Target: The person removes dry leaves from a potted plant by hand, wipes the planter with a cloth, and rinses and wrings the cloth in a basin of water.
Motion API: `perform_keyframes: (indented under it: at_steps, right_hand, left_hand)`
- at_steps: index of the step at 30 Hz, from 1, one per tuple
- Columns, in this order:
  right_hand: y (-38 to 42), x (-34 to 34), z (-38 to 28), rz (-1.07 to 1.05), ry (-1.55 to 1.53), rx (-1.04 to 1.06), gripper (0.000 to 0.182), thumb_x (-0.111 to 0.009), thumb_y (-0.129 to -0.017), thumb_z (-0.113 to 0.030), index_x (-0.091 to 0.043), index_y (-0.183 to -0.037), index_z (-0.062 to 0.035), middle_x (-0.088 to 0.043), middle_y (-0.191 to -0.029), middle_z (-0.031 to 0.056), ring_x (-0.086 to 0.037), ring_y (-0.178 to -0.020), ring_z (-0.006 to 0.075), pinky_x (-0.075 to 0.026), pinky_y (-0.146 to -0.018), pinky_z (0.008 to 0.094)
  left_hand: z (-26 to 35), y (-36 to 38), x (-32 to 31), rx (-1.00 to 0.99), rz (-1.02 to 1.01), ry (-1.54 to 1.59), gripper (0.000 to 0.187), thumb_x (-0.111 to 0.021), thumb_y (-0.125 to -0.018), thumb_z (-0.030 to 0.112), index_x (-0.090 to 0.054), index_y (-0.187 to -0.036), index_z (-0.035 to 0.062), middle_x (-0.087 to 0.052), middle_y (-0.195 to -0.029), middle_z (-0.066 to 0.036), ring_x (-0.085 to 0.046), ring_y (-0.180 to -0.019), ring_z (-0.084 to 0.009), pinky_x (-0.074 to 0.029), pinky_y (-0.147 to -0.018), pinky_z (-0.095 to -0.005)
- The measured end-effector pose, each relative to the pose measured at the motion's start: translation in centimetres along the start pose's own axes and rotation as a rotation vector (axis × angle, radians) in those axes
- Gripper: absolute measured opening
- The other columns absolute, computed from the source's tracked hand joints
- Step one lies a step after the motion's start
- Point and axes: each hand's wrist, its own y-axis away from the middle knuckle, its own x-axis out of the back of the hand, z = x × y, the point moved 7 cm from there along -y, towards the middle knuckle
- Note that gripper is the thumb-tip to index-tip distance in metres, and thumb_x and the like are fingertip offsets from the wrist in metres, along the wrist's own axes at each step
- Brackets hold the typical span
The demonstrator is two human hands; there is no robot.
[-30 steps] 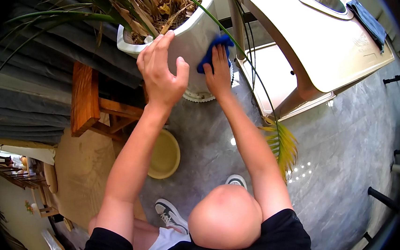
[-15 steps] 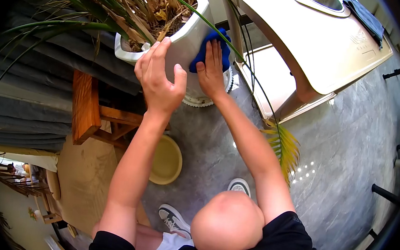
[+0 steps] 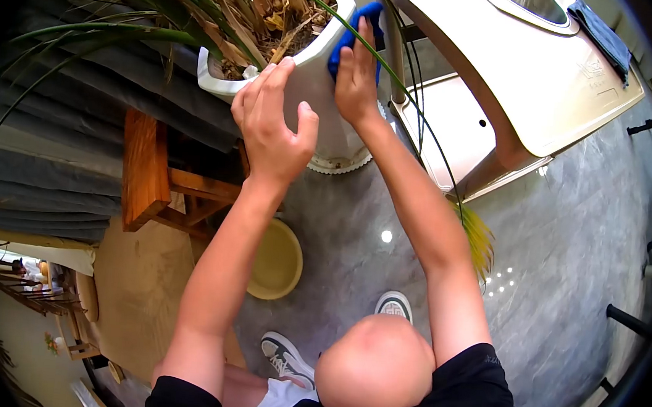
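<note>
The right hand [image 3: 357, 91] has moved the blue cloth [image 3: 371, 10] up the pot [image 3: 316, 84].

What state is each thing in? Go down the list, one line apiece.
White pot: standing, planted
Plant: part green, part dried
Blue cloth: against the pot's side, partly hidden
Left grip: open, near the pot rim; contact unclear
Right grip: open, extended over the cloth
Yellow basin: open side up
Grey-blue towel: lying along the sink unit's edge
</note>
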Motion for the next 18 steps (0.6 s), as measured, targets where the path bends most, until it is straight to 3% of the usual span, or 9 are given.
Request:
perform_keyframes:
  at_steps: [3, 6, 12, 15, 18]
  right_hand:
    - [-0.3, 0.0, 0.1, 0.017, 0.030, 0.052, 0.066, -0.033, -0.109, -0.040, -0.023, -0.157, 0.0028, -0.028, -0.160, 0.0283, -0.029, -0.145, 0.0479, -0.022, -0.121, 0.0511]
    - [2.2, 0.4, 1.7, -0.009, 0.025, 0.077, 0.066, -0.036, -0.108, -0.039, -0.023, -0.158, 0.0030, -0.028, -0.160, 0.0283, -0.029, -0.147, 0.0469, -0.021, -0.121, 0.0508]
    - [18.7, -1.0, 14.4, -0.143, 0.053, -0.412, 0.065, -0.039, -0.107, -0.027, -0.014, -0.160, 0.0007, -0.023, -0.163, 0.0270, -0.024, -0.150, 0.0454, -0.021, -0.123, 0.0466]
    - [20.8, -0.8, 14.9, -0.225, 0.054, -0.569, 0.067, -0.040, -0.106, -0.025, -0.010, -0.161, 0.0004, -0.020, -0.164, 0.0269, -0.022, -0.152, 0.0450, -0.021, -0.124, 0.0469]
    - [20.0, -0.8, 14.7, -0.247, 0.056, -0.522, 0.068, -0.042, -0.105, -0.026, -0.012, -0.160, 0.0006, -0.019, -0.165, 0.0271, -0.019, -0.152, 0.0455, -0.020, -0.124, 0.0477]
  left_hand:
    - [-0.2, -0.2, -0.1, 0.026, -0.029, 0.007, 0.057, -0.062, -0.082, 0.011, -0.057, -0.138, 0.0063, -0.063, -0.135, -0.011, -0.054, -0.130, -0.0293, -0.030, -0.114, -0.0428]
    - [-0.1, -0.1, 0.0, 0.001, 0.002, 0.007, 0.059, -0.065, -0.078, 0.012, -0.058, -0.136, 0.0046, -0.064, -0.132, -0.010, -0.056, -0.128, -0.0272, -0.032, -0.112, -0.0431]
    - [-0.1, -0.3, 0.0, 0.009, -0.005, 0.001, 0.060, -0.065, -0.077, 0.012, -0.058, -0.136, 0.0042, -0.064, -0.132, -0.010, -0.056, -0.127, -0.0271, -0.032, -0.112, -0.0427]
    - [0.0, -0.1, 0.0, 0.002, -0.005, -0.003, 0.060, -0.065, -0.077, 0.011, -0.058, -0.136, 0.0040, -0.064, -0.132, -0.010, -0.056, -0.127, -0.0272, -0.032, -0.112, -0.0425]
    - [-0.3, -0.3, 0.0, 0.006, -0.004, 0.007, 0.060, -0.065, -0.077, 0.011, -0.058, -0.135, 0.0039, -0.064, -0.132, -0.009, -0.056, -0.128, -0.0270, -0.032, -0.112, -0.0424]
